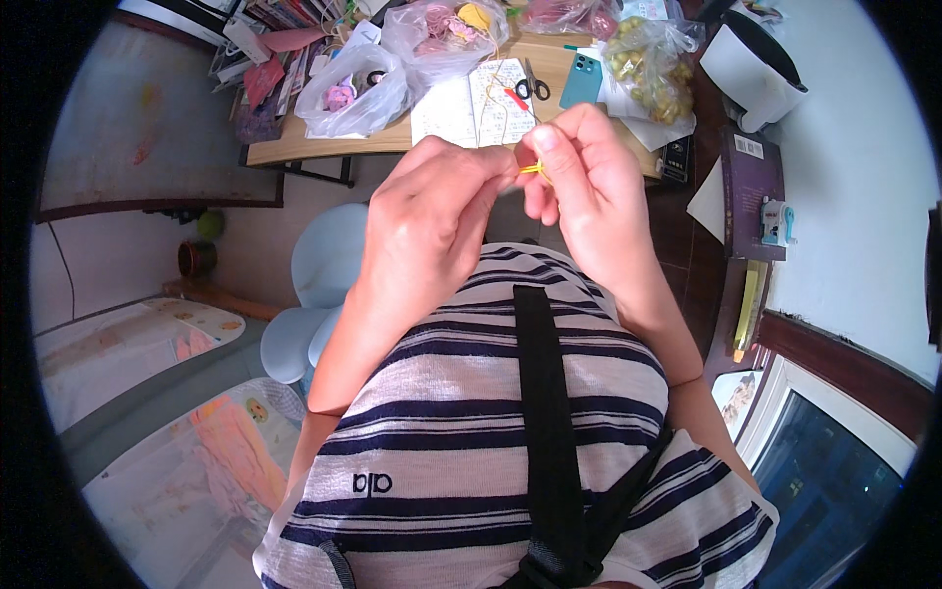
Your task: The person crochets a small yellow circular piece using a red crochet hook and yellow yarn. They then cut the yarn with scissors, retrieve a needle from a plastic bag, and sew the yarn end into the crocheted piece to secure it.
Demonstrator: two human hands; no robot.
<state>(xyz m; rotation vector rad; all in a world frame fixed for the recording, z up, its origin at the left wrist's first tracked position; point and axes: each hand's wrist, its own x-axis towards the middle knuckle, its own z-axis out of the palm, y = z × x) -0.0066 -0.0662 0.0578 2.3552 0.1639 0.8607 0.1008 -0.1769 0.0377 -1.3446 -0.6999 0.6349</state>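
My left hand (427, 201) and my right hand (589, 172) are raised close together in front of the desk's near edge. Between their fingertips is a small looped piece of yellow yarn (533, 169), pinched from both sides. A thin strand of yarn seems to run from the yellow ball (475, 16) in a plastic bag, over the open notebook (446, 110), toward my hands. Just beyond my right fingers, a slim tool with a red handle (515, 99) points at them; whether it lies on the notebook or is held, I cannot tell.
Black-handled scissors (533, 89) and a teal phone (582, 80) lie on the wooden desk (368, 146). Plastic bags of yarn (353, 93) stand behind my left hand, a bag of green fruit (648, 69) at the right. A pale blue chair (329, 257) is at the lower left.
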